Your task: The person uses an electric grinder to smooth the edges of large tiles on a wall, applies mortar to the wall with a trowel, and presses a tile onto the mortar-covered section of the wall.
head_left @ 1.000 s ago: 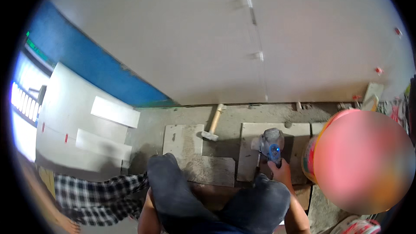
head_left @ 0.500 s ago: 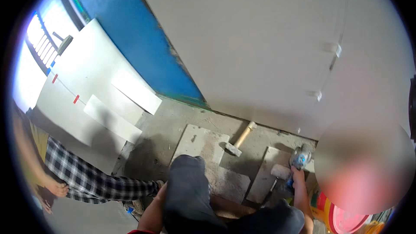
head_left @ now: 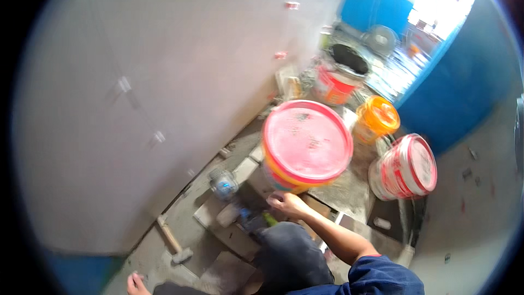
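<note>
My right hand hovers in front of a large bucket with a pink lid, its fingers loosely bent and blurred; I see nothing in it. Whether it touches the bucket is unclear. To its left, an angle grinder with a grey head and blue parts lies on pale boards. My left hand shows only partly at the lower edge, fingers apart and without anything in them. Near it, a hammer with a wooden handle rests on the floor.
Beyond the large bucket stand an open bucket of dark material, an orange bucket and a white-and-red bucket, tilted in view. A pale wall borders the left, a blue panel the right. A round fan is farther back.
My view has swung to the right, bringing the buckets in and leaving the other person out. My right hand has let go of the angle grinder and moved right.
</note>
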Motion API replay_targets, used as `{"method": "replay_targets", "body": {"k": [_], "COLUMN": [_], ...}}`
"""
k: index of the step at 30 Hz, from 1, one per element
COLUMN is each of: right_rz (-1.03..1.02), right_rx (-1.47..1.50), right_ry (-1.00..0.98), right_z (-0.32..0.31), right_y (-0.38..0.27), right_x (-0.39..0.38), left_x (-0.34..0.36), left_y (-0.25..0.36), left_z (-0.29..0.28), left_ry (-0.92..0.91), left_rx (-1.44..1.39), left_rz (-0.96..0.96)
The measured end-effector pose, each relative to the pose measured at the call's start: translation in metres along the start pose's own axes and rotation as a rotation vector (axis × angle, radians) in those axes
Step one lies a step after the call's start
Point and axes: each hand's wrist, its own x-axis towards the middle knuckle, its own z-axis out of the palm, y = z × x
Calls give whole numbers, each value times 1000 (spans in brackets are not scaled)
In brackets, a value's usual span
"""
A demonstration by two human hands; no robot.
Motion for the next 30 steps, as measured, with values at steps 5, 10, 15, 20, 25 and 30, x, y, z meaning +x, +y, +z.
{"method": "replay_targets", "body": {"k": [5, 10, 15, 20, 25, 30], "right_rz": [213, 163, -99, 180, 195, 483], "right_rx": [282, 279, 130, -198, 40, 125], "right_ry": [86, 579, 908, 957, 976, 862], "right_z": [-87, -135, -176, -215, -187, -191], "right_y": [13, 29, 21, 72, 95, 94], "right_x": [-113, -146, -74, -11, -10, -9], "left_x": [-7, -3, 11, -13, -19, -29], "left_y": [86, 124, 271, 409, 431, 421], "left_z": [52, 103, 208, 355, 402, 419], "left_ry": [-355, -470, -515, -554, -708, -637], "left_rx": [-29, -75, -258, -292, -104, -75], "left_rz": [35, 398, 867, 653, 427, 463]}}
